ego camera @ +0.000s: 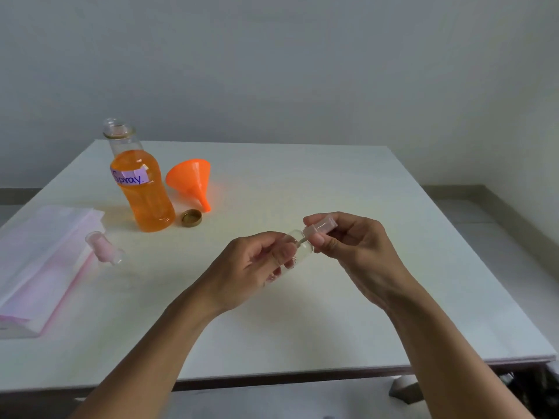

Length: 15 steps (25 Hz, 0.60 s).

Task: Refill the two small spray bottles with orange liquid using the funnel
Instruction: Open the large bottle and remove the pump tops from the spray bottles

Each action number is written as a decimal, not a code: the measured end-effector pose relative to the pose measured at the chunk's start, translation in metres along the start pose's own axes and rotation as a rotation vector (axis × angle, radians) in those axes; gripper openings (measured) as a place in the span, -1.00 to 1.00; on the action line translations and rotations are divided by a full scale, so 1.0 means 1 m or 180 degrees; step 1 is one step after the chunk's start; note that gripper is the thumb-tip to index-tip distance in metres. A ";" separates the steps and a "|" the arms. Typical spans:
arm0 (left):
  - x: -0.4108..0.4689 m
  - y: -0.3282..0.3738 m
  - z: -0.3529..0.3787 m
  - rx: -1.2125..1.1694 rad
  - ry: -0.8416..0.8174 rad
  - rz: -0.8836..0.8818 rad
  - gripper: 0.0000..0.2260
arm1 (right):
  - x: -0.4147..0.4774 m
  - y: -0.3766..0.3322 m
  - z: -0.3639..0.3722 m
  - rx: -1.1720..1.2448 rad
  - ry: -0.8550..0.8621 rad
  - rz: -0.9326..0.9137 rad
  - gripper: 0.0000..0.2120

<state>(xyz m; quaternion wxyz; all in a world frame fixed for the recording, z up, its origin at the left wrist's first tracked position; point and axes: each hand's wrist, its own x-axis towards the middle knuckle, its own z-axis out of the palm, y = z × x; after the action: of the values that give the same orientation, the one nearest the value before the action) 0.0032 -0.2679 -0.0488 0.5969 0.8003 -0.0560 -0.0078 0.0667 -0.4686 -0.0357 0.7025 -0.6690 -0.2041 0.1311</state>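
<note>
Above the middle of the white table [332,192], my left hand [254,267] grips a small clear spray bottle [298,251] that looks empty. My right hand [348,243] pinches its pink spray head [320,226] at the bottle's neck. A second small spray bottle [104,247] with a pink head lies on its side at the left. The large bottle of orange liquid [142,189], labelled "Spray", stands uncapped at the back left. The orange funnel [192,181] lies on its side just right of it.
A gold cap [192,218] rests mouth-up between the big bottle and the funnel's spout. A stack of clear pink-edged plastic bags [39,261] lies along the table's left edge. A wall stands behind the table.
</note>
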 end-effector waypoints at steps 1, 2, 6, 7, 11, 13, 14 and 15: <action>0.002 -0.002 0.000 -0.0004 0.0009 -0.0010 -0.71 | 0.002 -0.003 -0.004 0.0070 -0.0092 0.0073 -0.65; 0.004 -0.004 0.001 0.0043 0.0048 -0.0002 -0.72 | 0.005 -0.004 -0.008 0.0090 -0.0170 0.0151 -0.53; 0.005 -0.013 0.004 0.0804 0.0218 0.0185 -0.66 | 0.007 -0.002 -0.007 -0.0831 0.0123 0.0307 -0.62; 0.006 -0.015 0.003 0.0902 0.0244 0.0219 -0.64 | 0.007 -0.001 -0.006 -0.0984 0.0211 0.0317 -0.64; 0.003 -0.020 -0.001 0.1201 0.0305 0.0301 -0.61 | 0.004 0.001 -0.015 -0.0994 -0.0129 0.0299 -0.85; 0.002 -0.021 -0.002 0.1314 0.0337 0.0338 -0.61 | 0.002 -0.001 -0.020 -0.1045 -0.0330 0.0317 -0.67; 0.001 -0.022 -0.001 0.1375 0.0345 0.0345 -0.60 | 0.002 0.000 -0.020 -0.1115 -0.0241 0.0338 -0.60; 0.001 -0.022 0.000 0.1457 0.0345 0.0347 -0.58 | 0.002 0.000 -0.018 -0.1131 -0.0090 0.0417 -0.58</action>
<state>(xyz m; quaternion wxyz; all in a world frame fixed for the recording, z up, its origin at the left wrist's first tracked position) 0.0062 -0.2615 -0.0695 0.4015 0.9098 -0.0673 0.0803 0.0766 -0.4836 -0.0358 0.5604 -0.7925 -0.1899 0.1479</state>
